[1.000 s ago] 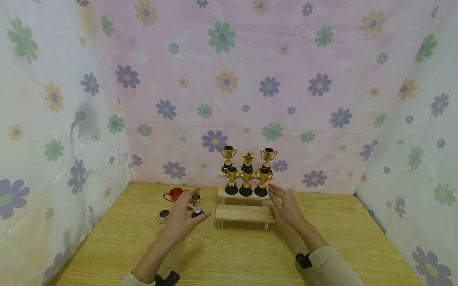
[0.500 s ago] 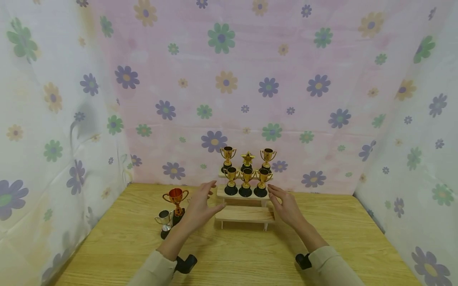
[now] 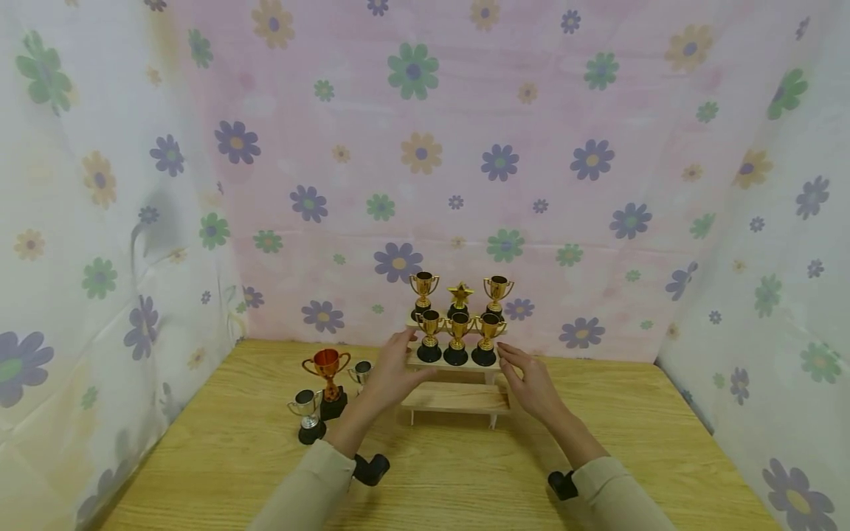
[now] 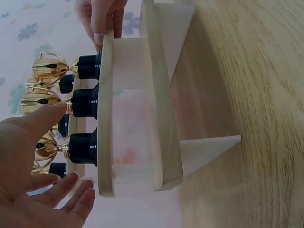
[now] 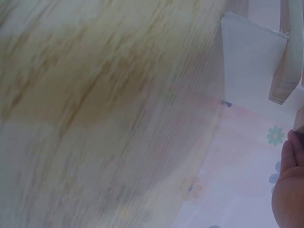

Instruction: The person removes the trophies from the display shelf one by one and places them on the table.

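Observation:
A three-step wooden stand (image 3: 458,398) carries small gold trophies on black bases. Three gold trophy cups (image 3: 458,330) stand in a row on the middle step. On the top step a gold star trophy (image 3: 460,295) sits between two gold cups. My left hand (image 3: 392,380) is at the stand's left end, thumb and fingers spread; in the left wrist view its thumb overlaps a gold cup and nothing lies in its grasp. My right hand (image 3: 536,387) has nearly straight fingers, their tips right at the right end of the middle step.
Left of the stand, a larger red-orange trophy (image 3: 330,376) stands upright on the wooden table (image 3: 451,479). Beside it are a silver trophy cup (image 3: 307,413) and another silver cup (image 3: 361,371), partly hidden by my left arm. Flower-patterned cloth (image 3: 425,199) encloses the back and sides.
My left hand has moved right, from beside the silver cups to the stand's left end. My right hand has stayed at the right end. The trophies keep their places.

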The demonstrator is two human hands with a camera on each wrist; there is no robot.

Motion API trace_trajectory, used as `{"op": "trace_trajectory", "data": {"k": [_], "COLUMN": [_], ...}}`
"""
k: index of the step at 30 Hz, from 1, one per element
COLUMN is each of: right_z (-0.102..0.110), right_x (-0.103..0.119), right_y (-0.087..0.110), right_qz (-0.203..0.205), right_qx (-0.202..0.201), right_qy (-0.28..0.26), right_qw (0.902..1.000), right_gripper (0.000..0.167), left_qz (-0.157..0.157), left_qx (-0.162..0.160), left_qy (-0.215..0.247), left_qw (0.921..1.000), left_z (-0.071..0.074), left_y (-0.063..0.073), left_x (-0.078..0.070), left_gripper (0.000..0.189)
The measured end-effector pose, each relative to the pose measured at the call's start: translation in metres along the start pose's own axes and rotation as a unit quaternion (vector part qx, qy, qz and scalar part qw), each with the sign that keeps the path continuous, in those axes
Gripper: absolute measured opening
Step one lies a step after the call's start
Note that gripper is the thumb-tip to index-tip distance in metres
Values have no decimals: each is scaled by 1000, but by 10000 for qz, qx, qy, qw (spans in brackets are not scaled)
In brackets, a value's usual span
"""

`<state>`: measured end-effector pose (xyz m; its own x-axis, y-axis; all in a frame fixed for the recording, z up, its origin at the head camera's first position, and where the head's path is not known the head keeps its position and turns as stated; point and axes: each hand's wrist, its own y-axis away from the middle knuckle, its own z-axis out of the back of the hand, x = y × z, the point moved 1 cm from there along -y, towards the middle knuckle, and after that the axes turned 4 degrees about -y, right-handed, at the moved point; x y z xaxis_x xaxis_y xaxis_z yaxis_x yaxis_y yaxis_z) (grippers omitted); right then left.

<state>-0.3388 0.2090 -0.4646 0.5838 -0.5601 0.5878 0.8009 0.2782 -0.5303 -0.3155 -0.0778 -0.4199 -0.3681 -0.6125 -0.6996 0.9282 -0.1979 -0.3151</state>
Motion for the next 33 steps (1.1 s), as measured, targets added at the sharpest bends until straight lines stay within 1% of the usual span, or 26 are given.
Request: {"op": "trace_trajectory", "data": {"k": [4, 10, 15, 18, 23, 28, 33], "right_z": [0, -1, 0, 0, 1, 0, 0], "right_x": [-1, -1, -1, -2, -2, -3, -3], "right_y": [0, 0, 0, 0, -1, -1, 0], "right_qz": [31, 55, 43, 39, 28, 110, 140], "right_qx": [-18, -27, -41, -58, -65, -59, -80], "right_qy": [15, 0, -29, -1, 2, 17, 25], "right_qw": [10000, 10000, 10000, 10000, 10000, 9999, 9999], "right_gripper": [37, 37, 36, 36, 35, 36, 35], "left_qz": [90, 200, 284, 270, 145, 68, 13], "left_qx": [-60, -105, -170, -251, -441, -643, -812], "left_qy": [17, 106, -111, -202, -234, -229, -339], "left_qw": [9999, 9997, 9994, 9991, 9986, 9976, 9961], "left_z": [-5, -9, -11, -14, -18, -21, -23], "left_y": [-6, -11, -16, -18, -21, -22, -23], "left_x": [1, 0, -1, -1, 0, 1, 2], "left_gripper": [85, 76, 71, 68, 59, 52, 44]}}
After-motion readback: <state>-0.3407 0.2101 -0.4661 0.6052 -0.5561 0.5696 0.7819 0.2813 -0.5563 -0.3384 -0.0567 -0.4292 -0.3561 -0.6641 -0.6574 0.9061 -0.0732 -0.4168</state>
